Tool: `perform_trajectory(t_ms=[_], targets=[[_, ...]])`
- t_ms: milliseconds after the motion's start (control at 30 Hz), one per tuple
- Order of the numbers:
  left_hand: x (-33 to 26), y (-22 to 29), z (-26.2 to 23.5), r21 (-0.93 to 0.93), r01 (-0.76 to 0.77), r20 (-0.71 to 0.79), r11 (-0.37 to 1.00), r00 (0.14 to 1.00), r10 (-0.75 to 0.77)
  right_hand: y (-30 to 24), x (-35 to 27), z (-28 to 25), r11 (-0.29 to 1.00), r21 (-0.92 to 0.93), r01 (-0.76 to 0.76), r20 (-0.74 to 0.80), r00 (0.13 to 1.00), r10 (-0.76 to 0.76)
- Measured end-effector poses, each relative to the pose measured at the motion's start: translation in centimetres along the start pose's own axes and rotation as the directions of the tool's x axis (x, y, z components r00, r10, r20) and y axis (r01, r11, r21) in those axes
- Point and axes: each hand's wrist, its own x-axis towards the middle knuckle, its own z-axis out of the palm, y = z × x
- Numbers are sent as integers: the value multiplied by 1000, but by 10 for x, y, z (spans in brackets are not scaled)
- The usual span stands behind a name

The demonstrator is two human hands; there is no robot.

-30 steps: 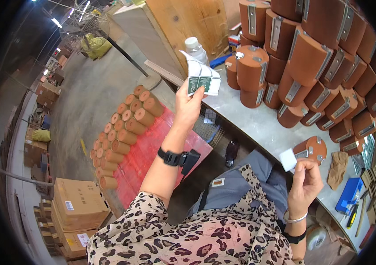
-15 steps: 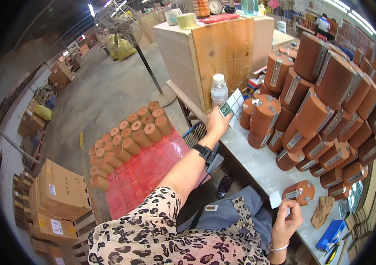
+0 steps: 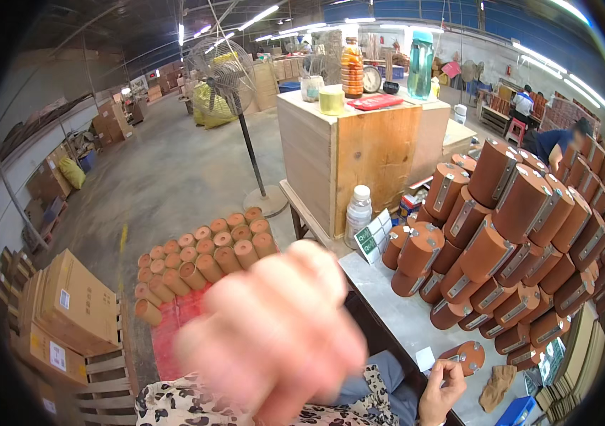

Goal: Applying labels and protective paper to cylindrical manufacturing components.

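My left hand (image 3: pixel 274 319) is raised close in front of the view. It is large and smeared by motion, with fingers that look curled, and it covers part of the red board and my lap. At the near edge of the grey worktop, my right hand (image 3: pixel 442 392) is closed in a pinch at a small white square of paper (image 3: pixel 424 358). Just beyond the fingers, a reddish-brown cylinder (image 3: pixel 467 356) with metal fittings lies on the worktop. A green-and-white sheet of labels (image 3: pixel 375 238) leans between a clear bottle (image 3: pixel 358 213) and the stacked cylinders (image 3: pixel 483 259).
A crumpled brown cloth (image 3: pixel 497 388) and a blue box (image 3: pixel 515 412) lie right of my right hand. Rows of tan cylinders (image 3: pixel 206 248) stand on the red board (image 3: pixel 167 341). A wooden cabinet (image 3: pixel 377 163), a fan (image 3: pixel 228 85) and cartons (image 3: pixel 78 302) surround the area. Another person (image 3: pixel 558 145) bends behind the stack.
My left hand has left the label sheet and come up close to the view. My right hand keeps its pinch near the white paper. The view has tilted upward.
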Motion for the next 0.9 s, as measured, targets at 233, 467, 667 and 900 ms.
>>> perform_trajectory(t_ms=[233,467,667,900], targets=[[52,89,50,102,157,41,982,986,-162,-11,-10,6,999,-9,49,-10,999,-49],[45,65,25,-26,182,75,983,981,-180,-16,-10,11,984,-46,174,-96,979,-178],[-80,-13,17,-170,985,414,8,78,-907,-6,7,-1,982,-24,189,-207,960,-190],[-191,-29,0,60,914,220,-400,-403,-888,-6,17,7,770,-469,432,-57,856,-514]])
